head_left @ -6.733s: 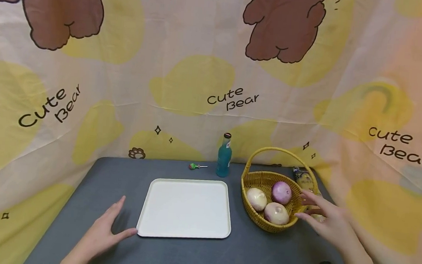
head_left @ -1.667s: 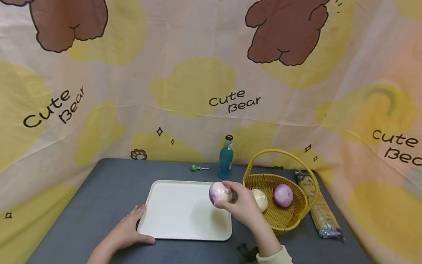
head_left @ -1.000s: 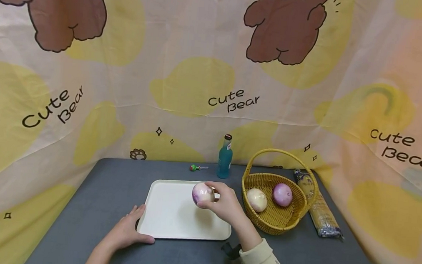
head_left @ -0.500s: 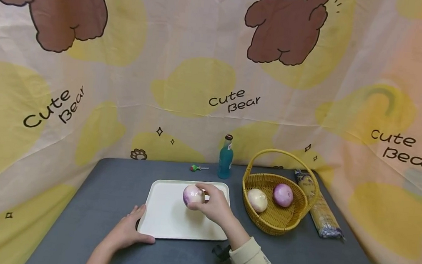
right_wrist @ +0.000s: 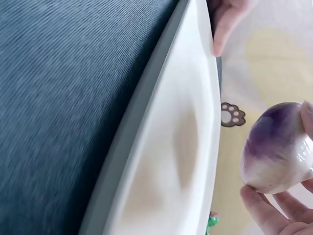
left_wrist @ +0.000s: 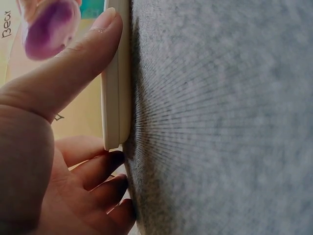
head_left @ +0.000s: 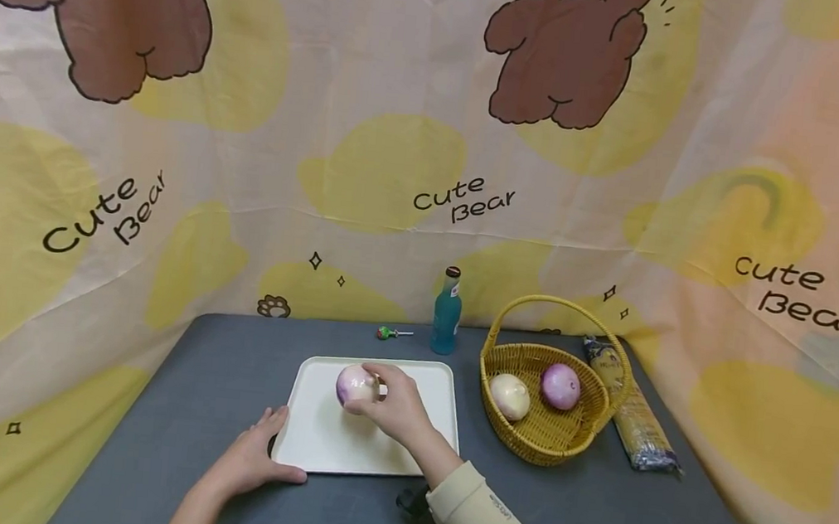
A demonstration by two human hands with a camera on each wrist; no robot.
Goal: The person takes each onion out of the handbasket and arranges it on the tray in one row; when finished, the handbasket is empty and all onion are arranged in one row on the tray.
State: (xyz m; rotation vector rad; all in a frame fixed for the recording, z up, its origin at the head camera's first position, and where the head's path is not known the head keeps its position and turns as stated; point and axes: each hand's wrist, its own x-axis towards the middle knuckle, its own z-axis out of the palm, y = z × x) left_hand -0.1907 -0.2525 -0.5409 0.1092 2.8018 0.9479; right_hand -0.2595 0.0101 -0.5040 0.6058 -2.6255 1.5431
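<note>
My right hand (head_left: 399, 406) pinches a purple-and-white onion (head_left: 354, 387) between thumb and fingers. In the right wrist view the onion (right_wrist: 276, 147) hangs above the white tray (right_wrist: 161, 161), which carries a soft shadow. My left hand (head_left: 250, 455) holds the near left corner of the tray (head_left: 320, 453). The left wrist view has its thumb (left_wrist: 73, 68) lying along the tray's rim (left_wrist: 116, 98), with the other fingers bent at the adjoining side. At the right stands a yellow wicker basket (head_left: 545, 456) with a pale onion (head_left: 509, 396) and a purple onion (head_left: 561, 386) in it.
Behind the tray stand a blue bottle (head_left: 446, 314) and a lollipop (head_left: 387, 333). A long printed packet (head_left: 644, 436) lies right of the basket on the grey table (head_left: 216, 361). A bear-printed cloth (head_left: 368, 166) hangs behind the table.
My right hand has taken an onion from the basket and carried it left over the tray. My left hand has moved onto the tray's near left corner and stayed there.
</note>
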